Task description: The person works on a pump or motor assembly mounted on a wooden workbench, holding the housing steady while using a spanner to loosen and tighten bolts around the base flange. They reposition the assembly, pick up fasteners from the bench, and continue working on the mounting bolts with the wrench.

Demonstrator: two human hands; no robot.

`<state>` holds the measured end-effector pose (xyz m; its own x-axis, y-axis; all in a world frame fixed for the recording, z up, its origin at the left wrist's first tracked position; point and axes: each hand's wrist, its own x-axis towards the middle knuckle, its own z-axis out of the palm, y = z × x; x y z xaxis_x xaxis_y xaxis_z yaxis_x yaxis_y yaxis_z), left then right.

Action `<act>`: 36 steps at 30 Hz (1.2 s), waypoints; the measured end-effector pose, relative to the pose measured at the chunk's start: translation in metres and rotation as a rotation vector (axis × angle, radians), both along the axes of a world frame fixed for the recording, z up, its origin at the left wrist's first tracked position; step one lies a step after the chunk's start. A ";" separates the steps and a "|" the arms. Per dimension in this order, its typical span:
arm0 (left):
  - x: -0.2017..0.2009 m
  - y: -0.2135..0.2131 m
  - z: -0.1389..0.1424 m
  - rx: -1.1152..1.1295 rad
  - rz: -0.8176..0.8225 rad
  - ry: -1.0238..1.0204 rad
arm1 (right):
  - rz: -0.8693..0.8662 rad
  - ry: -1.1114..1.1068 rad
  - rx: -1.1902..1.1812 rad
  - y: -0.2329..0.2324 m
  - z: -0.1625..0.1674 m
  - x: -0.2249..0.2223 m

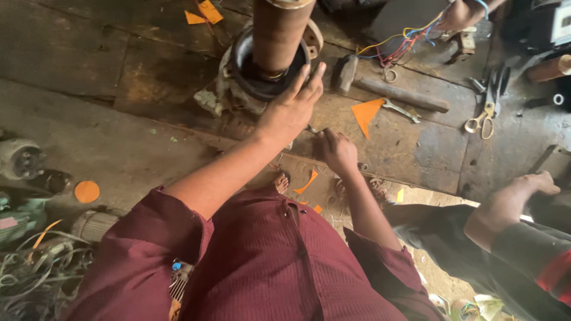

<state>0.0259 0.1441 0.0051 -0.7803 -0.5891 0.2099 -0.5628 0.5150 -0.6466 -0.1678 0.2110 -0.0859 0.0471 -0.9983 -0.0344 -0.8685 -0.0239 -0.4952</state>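
Observation:
A round metal motor housing [238,71] sits on the worn wooden boards, and a brown cylinder [278,32] stands up out of it. My left hand [291,110] lies against the housing's near rim with the fingers stretched out, gripping nothing. Just to the right, my right hand [336,150] is down on the boards. Its fingers are pinched on a small metal piece [311,128], too small to identify.
A hammer [357,80], a spanner [402,110], an orange paper triangle [366,113] and scissors [485,116] lie to the right. Another person's hand [461,15] holds coloured wires [404,44]; that person's leg [517,199] is at right. A small motor [21,159] and tangled wire [35,270] lie left.

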 end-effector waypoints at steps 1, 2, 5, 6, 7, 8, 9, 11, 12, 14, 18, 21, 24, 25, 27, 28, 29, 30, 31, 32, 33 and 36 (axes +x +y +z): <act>-0.003 -0.001 0.001 -0.016 0.010 -0.016 | -0.002 0.006 0.018 0.001 0.001 -0.001; -0.006 -0.001 0.002 -0.034 0.016 -0.030 | 0.002 -0.003 0.017 0.001 0.003 -0.003; -0.010 -0.004 0.004 0.027 -0.034 -0.088 | 0.009 -0.022 0.018 0.002 0.008 -0.008; -0.012 -0.004 0.004 0.029 -0.029 -0.106 | 0.013 -0.023 0.026 0.002 0.010 -0.010; -0.013 -0.004 0.004 0.032 -0.022 -0.123 | 0.019 -0.023 0.036 0.002 0.012 -0.012; -0.014 -0.004 0.004 0.031 -0.011 -0.141 | 0.027 -0.019 0.024 0.002 0.014 -0.013; -0.014 -0.004 0.004 0.046 -0.021 -0.133 | 0.040 -0.016 0.010 0.003 0.016 -0.014; -0.015 -0.005 0.005 0.075 -0.034 -0.121 | 0.062 -0.020 -0.018 0.004 0.019 -0.016; -0.015 -0.006 0.005 0.077 -0.035 -0.151 | 0.072 -0.028 -0.033 0.005 0.021 -0.016; -0.015 -0.007 0.006 0.086 -0.034 -0.211 | 0.087 -0.036 -0.047 0.006 0.024 -0.015; -0.011 -0.012 0.011 0.235 -0.096 -0.179 | 0.092 -0.039 -0.068 0.007 0.030 -0.013; -0.005 -0.015 0.011 0.369 -0.146 -0.067 | 0.076 -0.028 -0.077 0.007 0.029 -0.009; 0.000 -0.016 0.006 0.351 -0.180 0.016 | 0.069 -0.030 -0.097 0.007 0.026 -0.004; 0.000 -0.017 0.004 0.333 -0.170 0.010 | 0.070 -0.033 -0.106 0.007 0.025 -0.002; 0.002 -0.021 0.000 0.324 -0.164 0.004 | 0.059 -0.034 -0.111 0.004 0.022 0.002; 0.003 -0.024 -0.002 0.335 -0.171 0.002 | 0.054 -0.035 -0.116 0.001 0.021 0.005; 0.004 -0.027 -0.003 0.346 -0.177 0.000 | 0.033 -0.019 -0.105 -0.001 0.021 0.008; 0.005 -0.029 -0.003 0.341 -0.162 -0.027 | 0.011 -0.006 -0.091 -0.004 0.020 0.011; 0.005 -0.029 -0.003 0.339 -0.147 -0.054 | -0.011 0.008 -0.073 -0.007 0.020 0.014; 0.006 -0.030 -0.003 0.337 -0.133 -0.080 | -0.029 0.004 -0.056 -0.010 0.020 0.018; 0.005 -0.030 -0.002 0.313 -0.112 -0.111 | -0.048 0.003 -0.041 -0.013 0.020 0.021; 0.006 -0.032 -0.003 0.301 -0.068 -0.209 | -0.093 -0.019 -0.019 -0.020 0.023 0.033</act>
